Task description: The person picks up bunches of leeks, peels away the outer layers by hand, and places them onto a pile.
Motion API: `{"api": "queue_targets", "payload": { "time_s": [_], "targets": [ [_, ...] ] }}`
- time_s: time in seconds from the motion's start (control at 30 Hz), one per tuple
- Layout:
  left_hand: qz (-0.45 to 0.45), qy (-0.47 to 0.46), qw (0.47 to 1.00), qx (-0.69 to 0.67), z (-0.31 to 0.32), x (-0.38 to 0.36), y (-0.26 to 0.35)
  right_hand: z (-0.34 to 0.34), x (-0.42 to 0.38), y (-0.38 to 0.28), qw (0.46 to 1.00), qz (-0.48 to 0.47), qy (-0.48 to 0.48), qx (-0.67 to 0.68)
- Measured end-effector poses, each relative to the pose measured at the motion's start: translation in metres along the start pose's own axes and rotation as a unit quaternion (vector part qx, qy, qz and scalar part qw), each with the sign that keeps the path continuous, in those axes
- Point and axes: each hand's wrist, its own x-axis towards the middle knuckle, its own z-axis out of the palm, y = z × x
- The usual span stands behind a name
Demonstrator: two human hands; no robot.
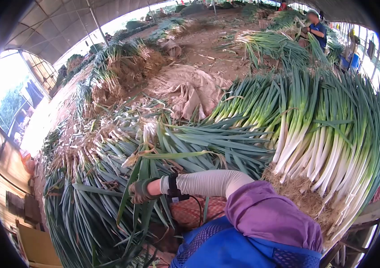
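Observation:
My right hand [141, 191], in a grey-green work glove, reaches across to the left with its fingers closed on long green onion leaves [128, 196]. A pale sleeve guard and a black strap with a cable cover the forearm. Beneath and around this hand lies a thick heap of untrimmed green onions [87, 201], with dry, dirty outer skins. Another bunch [208, 143] lies just beyond my forearm, its leaves pointing right. My left hand does not show.
Cleaned green onions [306, 138] with white stems and brown roots [306, 192] are piled at my right. A crumpled beige cloth [190, 89] lies ahead on the dirt floor. More onion piles [118, 67] stand behind, and a person [317, 31] works at far right.

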Motion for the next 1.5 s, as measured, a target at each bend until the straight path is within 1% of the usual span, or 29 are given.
{"api": "queue_targets", "payload": {
  "time_s": [0.03,0.13,0.2,0.23,0.3,0.33,0.37,0.47,0.5,0.57,0.6,0.67,0.7,0.77,0.87,0.93,0.97,1.0,1.03,1.13,1.17,1.27,1.3,1.33,1.37,1.4,1.43,1.47,1.5],
  "targets": [
    [-0.026,0.005,1.0,-0.003,-0.009,0.006,-0.003,0.006,0.008,0.006,1.0,0.001,0.027,-0.012],
    [-0.063,-0.03,0.998,0.007,-0.014,0.019,0.0,-0.081,-0.074,-0.06,0.997,-0.054,0.05,0.022],
    [-0.033,-0.119,0.992,-0.032,0.019,0.016,0.013,-0.1,-0.089,-0.084,0.923,-0.238,0.294,-0.074],
    [0.02,-0.177,0.978,-0.112,0.059,0.02,0.0,-0.123,-0.103,-0.105,0.888,-0.314,0.32,-0.1],
    [0.076,-0.241,0.955,-0.154,0.055,-0.032,0.128,-0.146,-0.124,-0.139,0.793,-0.427,0.401,-0.168],
    [0.061,-0.331,0.935,-0.11,0.046,-0.052,0.187,-0.149,-0.127,-0.152,0.732,-0.464,0.454,-0.208],
    [0.199,-0.317,0.874,-0.309,0.096,-0.074,0.187,-0.151,-0.127,-0.158,0.664,-0.496,0.503,-0.246],
    [0.32,-0.374,0.748,-0.444,0.125,-0.126,0.275,-0.14,-0.12,-0.153,0.632,-0.501,0.46,-0.37],
    [0.36,-0.38,0.717,-0.46,0.13,-0.14,0.304,-0.132,-0.11,-0.141,0.599,-0.516,0.491,-0.364],
    [0.431,-0.37,0.668,-0.48,0.146,-0.165,0.343,-0.123,-0.113,-0.111,0.786,-0.434,0.286,-0.336],
    [0.409,-0.393,0.648,-0.508,0.158,-0.178,0.357,-0.12,-0.109,-0.095,0.744,-0.438,0.346,-0.367],
    [0.207,-0.504,0.573,-0.612,0.196,-0.212,0.365,-0.125,-0.116,-0.083,0.785,-0.331,0.224,-0.473],
    [0.257,-0.425,0.606,-0.622,0.208,-0.223,0.376,-0.125,-0.115,-0.073,0.766,-0.356,0.217,-0.49],
    [0.272,-0.467,0.615,-0.574,0.2,-0.226,0.383,-0.13,-0.12,-0.064,0.75,-0.375,0.198,-0.507],
    [0.214,-0.548,0.555,-0.588,0.209,-0.243,0.368,-0.134,-0.124,-0.056,0.765,-0.362,0.178,-0.502],
    [0.101,-0.666,0.439,-0.594,0.225,-0.261,0.338,-0.131,-0.116,-0.043,0.775,-0.36,0.183,-0.486],
    [0.145,-0.641,0.479,-0.582,0.229,-0.272,0.331,-0.124,-0.116,-0.04,0.777,-0.305,0.154,-0.529],
    [0.189,-0.615,0.516,-0.566,0.235,-0.283,0.327,-0.114,-0.118,-0.036,0.788,-0.309,0.134,-0.514],
    [0.232,-0.607,0.527,-0.548,0.243,-0.292,0.321,-0.103,-0.123,-0.033,0.801,-0.311,0.114,-0.498],
    [0.256,-0.613,0.535,-0.521,0.25,-0.314,0.307,-0.047,-0.114,-0.008,0.824,-0.349,0.086,-0.437],
    [0.261,-0.681,0.538,-0.423,0.22,-0.292,0.312,-0.049,-0.123,-0.015,0.824,-0.352,0.041,-0.443],
    [0.218,-0.704,0.546,-0.398,0.187,-0.265,0.308,-0.07,-0.148,-0.033,0.848,-0.38,-0.007,-0.37],
    [0.241,-0.694,0.558,-0.385,0.193,-0.253,0.302,-0.084,-0.155,-0.042,0.874,-0.349,-0.024,-0.338],
    [0.339,-0.638,0.617,-0.312,0.174,-0.224,0.31,-0.088,-0.155,-0.038,0.878,-0.348,0.042,-0.325],
    [0.268,-0.656,0.684,-0.172,0.153,-0.201,0.32,-0.09,-0.153,-0.035,0.879,-0.345,0.109,-0.311],
    [0.329,-0.546,0.745,-0.197,0.143,-0.186,0.32,-0.096,-0.153,-0.03,0.875,-0.339,0.175,-0.297],
    [0.11,-0.639,0.608,-0.458,0.178,-0.183,0.303,-0.113,-0.16,-0.024,0.852,-0.381,0.255,-0.254],
    [0.267,-0.457,0.703,-0.476,0.15,-0.171,0.31,-0.136,-0.171,-0.018,0.819,-0.419,0.332,-0.21],
    [0.396,-0.263,0.709,-0.521,0.149,-0.155,0.312,-0.159,-0.184,-0.011,0.821,-0.404,0.354,-0.193]
  ]
}}
